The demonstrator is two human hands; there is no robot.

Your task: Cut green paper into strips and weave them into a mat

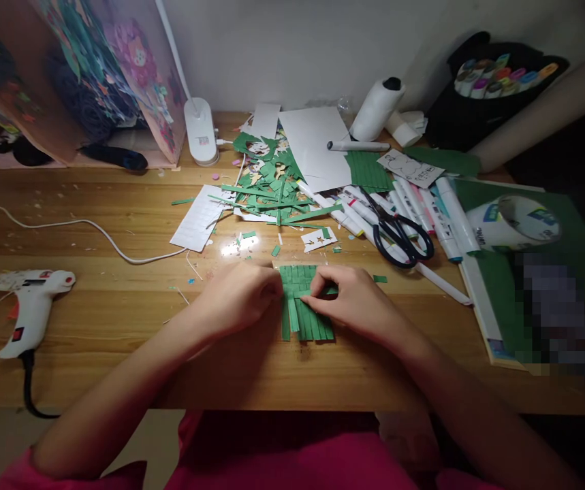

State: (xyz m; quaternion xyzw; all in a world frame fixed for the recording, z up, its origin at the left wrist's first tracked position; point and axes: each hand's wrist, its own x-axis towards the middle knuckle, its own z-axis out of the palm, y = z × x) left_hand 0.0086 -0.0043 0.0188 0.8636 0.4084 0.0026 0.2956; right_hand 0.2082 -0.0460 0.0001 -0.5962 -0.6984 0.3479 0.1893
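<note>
A small mat of green paper strips, cut into lengthwise bands with crosswise strips woven in near its top, lies on the table in front of me. At its left edge, my left hand is closed with curled fingers; whatever sits between them is hidden. My right hand rests over the mat's right side, thumb and forefinger pinched on a narrow green paper strip that runs across the bands. One lengthwise band stands slightly raised from the others.
A pile of green paper scraps lies behind my hands. Black-handled scissors rest on several markers to the right. A white glue gun lies at the left. A tape roll sits on a green board.
</note>
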